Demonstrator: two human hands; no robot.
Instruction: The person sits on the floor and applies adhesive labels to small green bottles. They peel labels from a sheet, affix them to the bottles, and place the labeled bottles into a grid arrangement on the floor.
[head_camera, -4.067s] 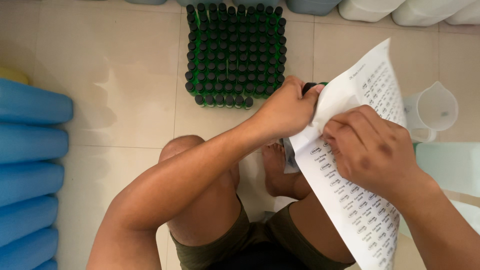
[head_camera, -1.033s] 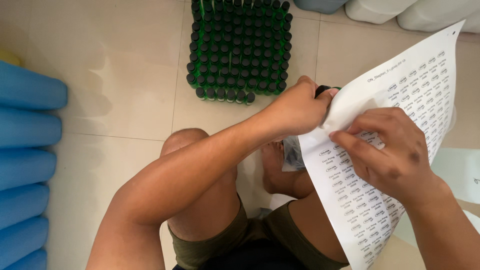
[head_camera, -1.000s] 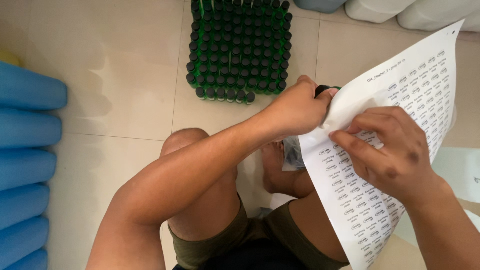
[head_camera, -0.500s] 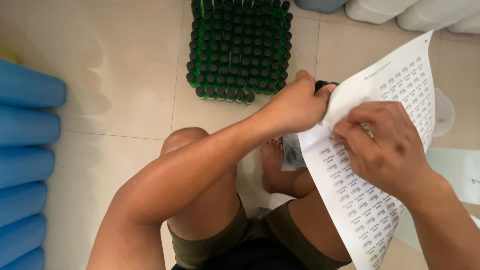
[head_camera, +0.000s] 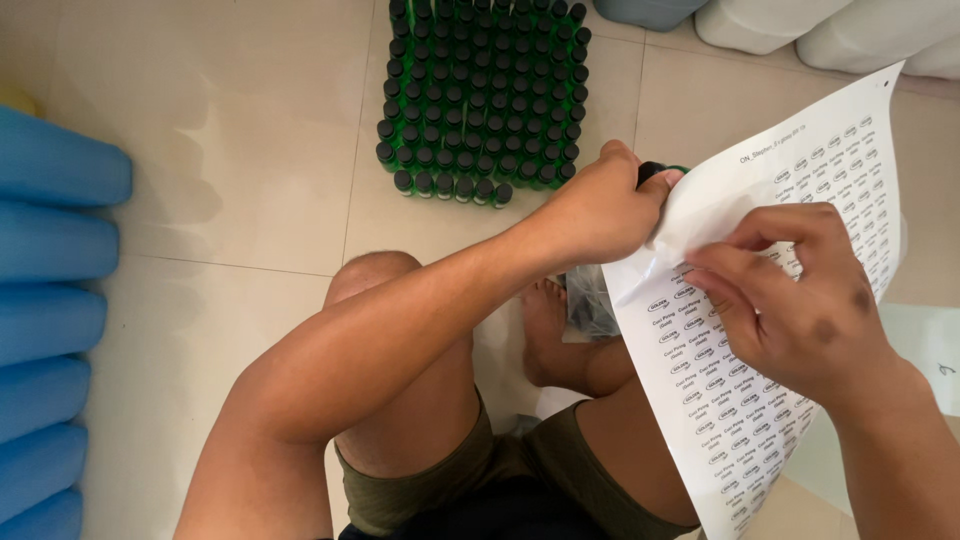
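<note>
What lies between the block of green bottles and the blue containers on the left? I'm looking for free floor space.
In the head view, only bare beige floor tile lies between the green bottles and the blue containers; nothing stands there.

White sticker sheet slanting across the right of the frame, covered in rows of small oval labels with dark print | right hand lies on it mid-sheet | left hand pinches its upper-left curled edge
</note>
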